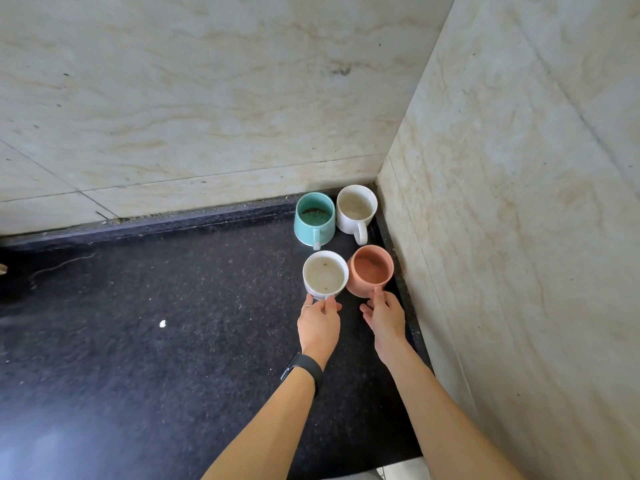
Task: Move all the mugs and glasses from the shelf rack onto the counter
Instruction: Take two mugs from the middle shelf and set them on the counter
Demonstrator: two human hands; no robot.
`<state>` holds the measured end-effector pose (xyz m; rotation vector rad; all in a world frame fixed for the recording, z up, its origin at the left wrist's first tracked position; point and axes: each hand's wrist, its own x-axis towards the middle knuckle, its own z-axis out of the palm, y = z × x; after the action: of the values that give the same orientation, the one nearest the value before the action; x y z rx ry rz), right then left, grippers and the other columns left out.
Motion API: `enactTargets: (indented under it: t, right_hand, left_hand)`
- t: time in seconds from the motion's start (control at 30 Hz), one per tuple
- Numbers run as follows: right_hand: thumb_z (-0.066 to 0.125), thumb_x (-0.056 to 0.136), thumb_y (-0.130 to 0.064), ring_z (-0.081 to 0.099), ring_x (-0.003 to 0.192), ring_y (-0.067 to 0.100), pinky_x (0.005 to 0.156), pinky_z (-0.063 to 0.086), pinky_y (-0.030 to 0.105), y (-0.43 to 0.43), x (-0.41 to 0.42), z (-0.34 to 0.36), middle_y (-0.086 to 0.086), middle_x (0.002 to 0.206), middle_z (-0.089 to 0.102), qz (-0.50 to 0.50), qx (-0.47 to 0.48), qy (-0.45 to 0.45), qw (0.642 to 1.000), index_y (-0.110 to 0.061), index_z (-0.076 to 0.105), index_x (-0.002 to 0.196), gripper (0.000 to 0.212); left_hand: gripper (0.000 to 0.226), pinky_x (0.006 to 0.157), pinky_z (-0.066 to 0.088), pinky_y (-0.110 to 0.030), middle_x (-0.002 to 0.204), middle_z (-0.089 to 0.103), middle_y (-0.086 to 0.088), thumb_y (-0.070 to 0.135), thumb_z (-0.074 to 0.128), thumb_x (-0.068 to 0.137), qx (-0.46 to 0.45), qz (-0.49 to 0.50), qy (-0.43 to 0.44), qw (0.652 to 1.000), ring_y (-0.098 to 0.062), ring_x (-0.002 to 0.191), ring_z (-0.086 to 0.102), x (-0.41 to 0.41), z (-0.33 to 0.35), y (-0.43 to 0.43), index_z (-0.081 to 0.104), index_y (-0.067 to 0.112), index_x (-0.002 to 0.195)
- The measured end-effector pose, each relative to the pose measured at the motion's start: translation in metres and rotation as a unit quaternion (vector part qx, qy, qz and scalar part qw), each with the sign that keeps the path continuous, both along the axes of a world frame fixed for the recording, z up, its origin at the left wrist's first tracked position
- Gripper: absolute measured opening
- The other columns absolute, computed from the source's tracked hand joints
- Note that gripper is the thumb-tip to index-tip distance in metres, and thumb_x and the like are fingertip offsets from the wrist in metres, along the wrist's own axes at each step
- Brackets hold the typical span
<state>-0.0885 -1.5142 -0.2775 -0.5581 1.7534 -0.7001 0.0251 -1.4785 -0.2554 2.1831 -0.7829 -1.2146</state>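
Dark counter [156, 358]: left hand [319, 325] grips a speckled white mug [325, 274], right hand [385, 317] pinches a terracotta mug [370, 270].

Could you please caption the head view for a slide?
Left hand grips a near white mug, right hand a pink mug, on the dark counter.

Near white mug [325, 274] handle was hidden under fingers of left hand [318, 325]; pink mug [370, 270] handle mostly covered by right hand [386, 320]. Couldn't tell either grip. Specks [313, 214] in teal mug [304, 232] were too small to identify. Tan object [2, 269] at left edge was cut off, unidentifiable. Both forearms [450, 427] ran off the bottom edge.
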Motion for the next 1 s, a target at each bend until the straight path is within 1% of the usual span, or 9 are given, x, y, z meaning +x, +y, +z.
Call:
enactTargets:
  t: [0.13, 0.27, 0.47, 0.57, 0.73, 0.8, 0.83, 0.9, 1.0]
  right_hand:
    - [0.048, 0.106, -0.036, 0.069, 0.096, 0.014, 0.086, 0.055, 0.031, -0.005, 0.004, 0.001, -0.002, 0.113, 0.065, -0.023, -0.007, -0.024, 0.999, -0.023, 0.059, 0.117, 0.020]
    - [0.048, 0.106, -0.035, 0.067, 0.100, 0.015, 0.091, 0.054, 0.032, -0.010, 0.005, 0.001, 0.002, 0.120, 0.063, -0.019, -0.008, -0.041, 0.999, -0.017, 0.058, 0.127, 0.030]
    - [0.047, 0.106, -0.036, 0.067, 0.101, 0.017, 0.092, 0.054, 0.032, -0.014, 0.001, 0.003, 0.005, 0.127, 0.060, 0.008, 0.004, -0.051, 0.999, -0.016, 0.055, 0.132, 0.034]
    - [0.049, 0.105, -0.040, 0.068, 0.101, 0.018, 0.091, 0.055, 0.033, -0.016, -0.004, 0.009, 0.007, 0.124, 0.059, 0.035, 0.029, -0.053, 0.998, -0.017, 0.054, 0.128, 0.034]
    - [0.059, 0.097, -0.051, 0.069, 0.098, 0.023, 0.092, 0.058, 0.039, -0.005, -0.017, 0.029, 0.001, 0.105, 0.063, 0.084, 0.023, 0.042, 0.995, -0.011, 0.063, 0.118, 0.045]
    - [0.058, 0.100, -0.044, 0.067, 0.096, 0.025, 0.082, 0.057, 0.036, 0.007, -0.021, 0.040, 0.003, 0.100, 0.063, 0.144, 0.014, 0.115, 0.983, -0.011, 0.062, 0.118, 0.038]
    - [0.056, 0.102, -0.037, 0.067, 0.090, 0.023, 0.075, 0.056, 0.035, 0.013, -0.021, 0.046, 0.003, 0.099, 0.065, 0.179, 0.008, 0.146, 0.973, -0.012, 0.062, 0.116, 0.029]
    - [0.046, 0.105, -0.031, 0.059, 0.072, 0.016, 0.059, 0.045, 0.031, 0.023, -0.016, 0.064, 0.001, 0.085, 0.062, 0.253, -0.010, 0.188, 0.949, -0.015, 0.062, 0.101, 0.023]
    - [0.043, 0.103, -0.031, 0.053, 0.069, 0.013, 0.058, 0.037, 0.028, 0.038, 0.007, 0.101, -0.004, 0.077, 0.054, 0.358, -0.097, 0.211, 0.904, -0.013, 0.056, 0.089, 0.027]
  left_hand:
    - [0.036, 0.095, 0.047, -0.033, 0.121, 0.066, 0.000, 0.033, 0.041, 0.103, -0.005, -0.029, -0.011, 1.000, -0.018, 0.103, 0.062, 0.006, -0.001, -0.001, 0.074, 0.022, 0.093]
    - [0.038, 0.081, 0.039, -0.023, 0.116, 0.065, 0.009, 0.037, 0.042, 0.103, -0.014, -0.048, -0.012, 0.999, -0.010, 0.092, 0.057, 0.012, -0.005, -0.005, 0.077, 0.022, 0.100]
    - [0.037, 0.084, 0.042, -0.028, 0.117, 0.065, 0.004, 0.041, 0.043, 0.102, 0.001, -0.081, -0.007, 0.997, -0.018, 0.101, 0.059, 0.017, -0.009, -0.010, 0.074, 0.022, 0.105]
    - [0.040, 0.079, 0.042, -0.028, 0.104, 0.067, 0.001, 0.045, 0.042, 0.101, 0.018, -0.109, -0.015, 0.994, -0.020, 0.095, 0.061, 0.023, -0.005, -0.014, 0.072, 0.018, 0.106]
    - [0.044, 0.070, 0.040, -0.032, 0.079, 0.058, 0.013, 0.066, 0.035, 0.093, 0.048, -0.166, -0.023, 0.985, -0.016, 0.078, 0.056, 0.038, 0.011, -0.009, 0.059, 0.031, 0.082]
    - [0.045, 0.072, 0.045, -0.034, 0.078, 0.060, 0.010, 0.066, 0.034, 0.092, 0.054, -0.200, -0.045, 0.977, -0.017, 0.079, 0.059, 0.046, 0.019, 0.000, 0.055, 0.030, 0.076]
    - [0.044, 0.077, 0.049, -0.036, 0.082, 0.064, 0.007, 0.065, 0.036, 0.092, 0.057, -0.212, -0.052, 0.974, -0.020, 0.083, 0.062, 0.050, 0.022, 0.006, 0.058, 0.030, 0.079]
    - [0.048, 0.087, 0.049, -0.034, 0.110, 0.068, 0.003, 0.065, 0.043, 0.091, 0.057, -0.204, -0.055, 0.976, -0.024, 0.102, 0.063, 0.062, 0.034, 0.023, 0.061, 0.026, 0.111]
    - [0.065, 0.096, 0.048, -0.038, 0.137, 0.057, -0.002, 0.064, 0.046, 0.091, 0.043, -0.177, -0.117, 0.976, -0.025, 0.122, 0.056, 0.088, 0.061, 0.056, 0.042, 0.025, 0.143]
